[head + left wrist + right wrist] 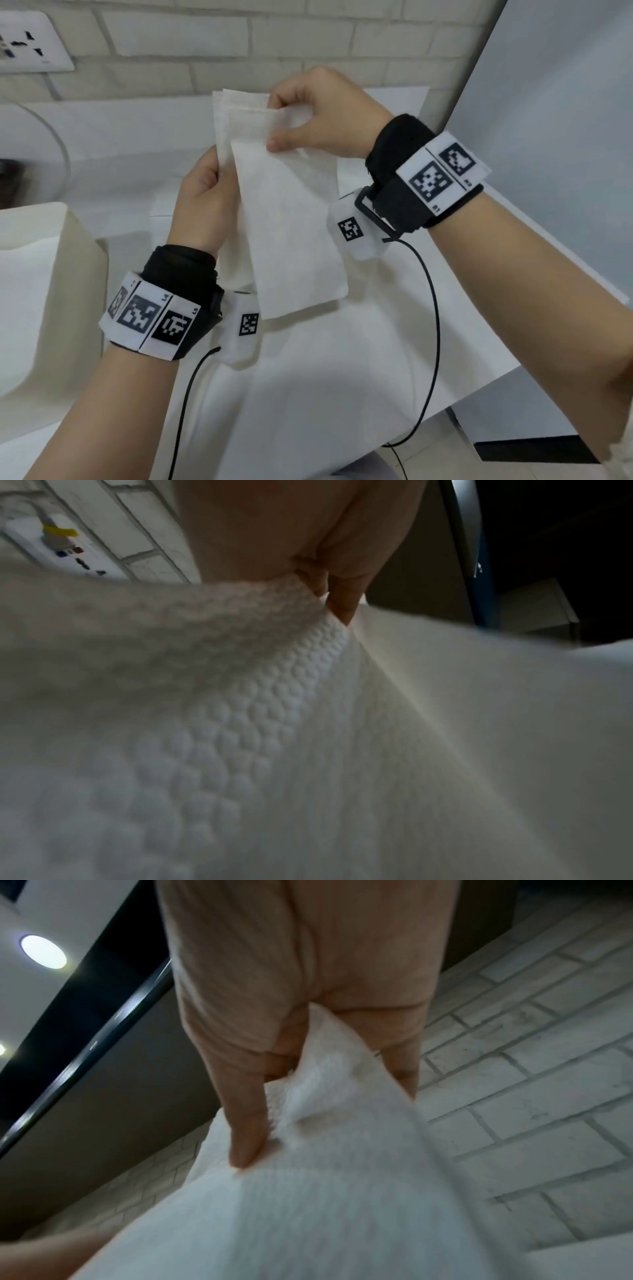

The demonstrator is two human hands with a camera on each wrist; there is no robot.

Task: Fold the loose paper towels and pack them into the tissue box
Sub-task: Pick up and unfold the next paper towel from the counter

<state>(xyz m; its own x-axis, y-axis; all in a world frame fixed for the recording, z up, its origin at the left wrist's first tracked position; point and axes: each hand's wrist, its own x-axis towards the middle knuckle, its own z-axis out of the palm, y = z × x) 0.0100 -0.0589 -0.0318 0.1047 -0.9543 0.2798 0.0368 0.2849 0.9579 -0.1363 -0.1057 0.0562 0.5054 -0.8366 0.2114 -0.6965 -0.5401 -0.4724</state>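
Head view — left hand (202, 202) grips the folded paper towel's (287, 219) left edge; right hand (322, 113) pinches its top.

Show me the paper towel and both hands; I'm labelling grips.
paper towel (291, 222): head view, its hanging front panel.
left hand (202, 202): head view, back of hand.
right hand (329, 113): head view, knuckles above the pinch.
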